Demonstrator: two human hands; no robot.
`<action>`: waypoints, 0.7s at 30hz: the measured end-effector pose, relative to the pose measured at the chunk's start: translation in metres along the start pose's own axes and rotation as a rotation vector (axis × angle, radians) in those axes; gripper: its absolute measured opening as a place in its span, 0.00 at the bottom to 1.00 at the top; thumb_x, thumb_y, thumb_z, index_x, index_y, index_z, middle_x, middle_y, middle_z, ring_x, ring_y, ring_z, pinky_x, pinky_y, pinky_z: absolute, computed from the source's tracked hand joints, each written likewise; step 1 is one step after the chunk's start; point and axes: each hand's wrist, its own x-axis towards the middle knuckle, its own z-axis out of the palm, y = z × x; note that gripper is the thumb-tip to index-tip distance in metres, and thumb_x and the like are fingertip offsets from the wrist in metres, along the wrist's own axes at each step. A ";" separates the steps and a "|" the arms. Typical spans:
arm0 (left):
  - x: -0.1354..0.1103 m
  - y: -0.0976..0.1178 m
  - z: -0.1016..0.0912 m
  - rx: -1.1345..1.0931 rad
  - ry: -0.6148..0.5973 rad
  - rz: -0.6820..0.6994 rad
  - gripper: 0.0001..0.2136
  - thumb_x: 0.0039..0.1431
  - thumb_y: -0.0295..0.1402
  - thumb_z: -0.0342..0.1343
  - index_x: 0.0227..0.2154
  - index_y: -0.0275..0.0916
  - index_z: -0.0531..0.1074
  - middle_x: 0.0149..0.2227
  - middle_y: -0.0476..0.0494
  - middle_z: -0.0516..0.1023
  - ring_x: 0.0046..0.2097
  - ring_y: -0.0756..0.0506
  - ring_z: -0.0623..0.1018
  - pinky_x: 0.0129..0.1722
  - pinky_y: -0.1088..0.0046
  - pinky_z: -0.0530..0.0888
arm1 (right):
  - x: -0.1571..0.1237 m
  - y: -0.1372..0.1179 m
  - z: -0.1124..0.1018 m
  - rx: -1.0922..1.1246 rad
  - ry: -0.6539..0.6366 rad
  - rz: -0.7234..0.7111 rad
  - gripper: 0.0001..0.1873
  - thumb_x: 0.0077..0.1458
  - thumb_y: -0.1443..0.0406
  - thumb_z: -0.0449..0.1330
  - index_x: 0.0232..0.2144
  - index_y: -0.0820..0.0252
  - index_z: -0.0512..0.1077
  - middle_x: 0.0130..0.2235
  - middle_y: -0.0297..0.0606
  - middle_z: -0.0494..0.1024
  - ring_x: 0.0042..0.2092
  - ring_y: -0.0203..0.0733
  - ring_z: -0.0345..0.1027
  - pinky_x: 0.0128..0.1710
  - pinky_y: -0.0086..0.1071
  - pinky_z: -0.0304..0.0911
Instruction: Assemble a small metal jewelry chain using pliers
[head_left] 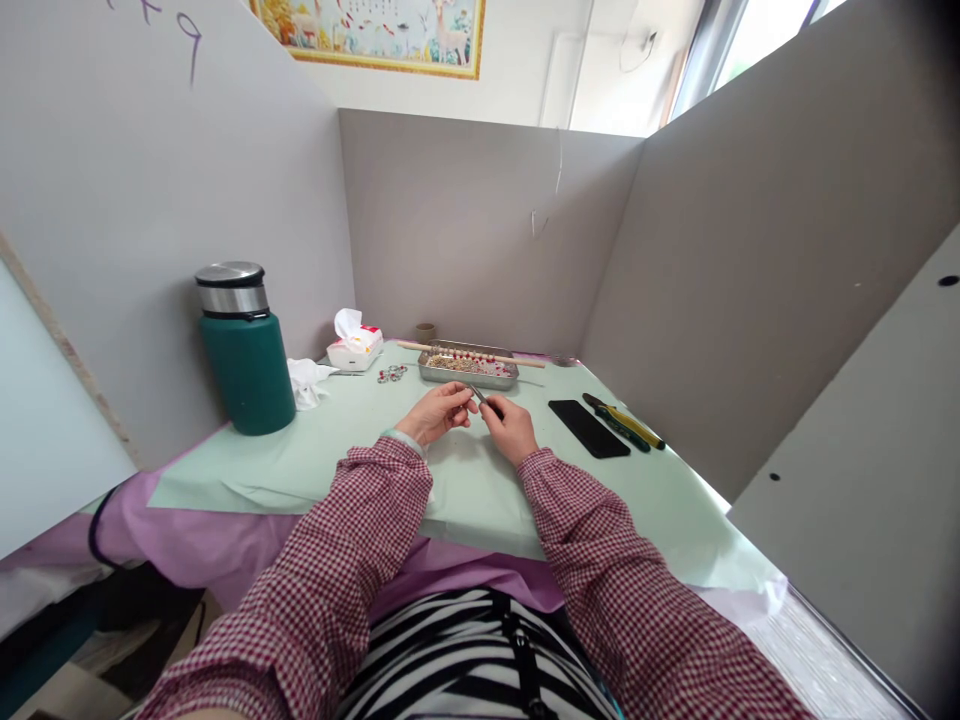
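My right hand (510,430) is closed around small pointed pliers (491,406), whose dark grip is mostly inside the fist. Their metal tips reach toward my left hand (439,412), which pinches thumb and forefinger together at the tips. Whatever lies in that pinch is too small to make out. Just beyond both hands sits a metal tray (480,381) holding many small red and gold-coloured pieces. Across the tray rests a wooden stick (531,363) with red beaded pieces along it. Left of the tray lies a small cluster of ringlike red and silver pieces (392,374).
A green flask (247,370) stands at the left, near a tissue pack (356,347) and crumpled tissue (307,382). On the right lie a black phone (589,428) and yellow-and-green-handled pliers (626,422). Grey partitions (487,230) enclose the pale green table cover (480,490).
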 end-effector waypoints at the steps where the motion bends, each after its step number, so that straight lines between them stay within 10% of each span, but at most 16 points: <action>1: 0.000 0.000 0.000 0.001 0.000 -0.001 0.09 0.53 0.32 0.59 0.30 0.34 0.65 0.26 0.48 0.75 0.18 0.58 0.66 0.25 0.77 0.71 | 0.000 0.000 0.000 -0.005 0.001 -0.003 0.13 0.56 0.59 0.50 0.30 0.59 0.72 0.26 0.35 0.73 0.28 0.37 0.64 0.31 0.29 0.59; 21: 0.000 -0.001 0.000 0.019 0.016 -0.012 0.09 0.53 0.33 0.60 0.31 0.35 0.65 0.25 0.49 0.75 0.17 0.57 0.66 0.24 0.76 0.71 | 0.000 -0.001 -0.001 -0.034 0.006 -0.005 0.14 0.56 0.59 0.50 0.32 0.59 0.73 0.28 0.36 0.74 0.29 0.38 0.65 0.33 0.30 0.59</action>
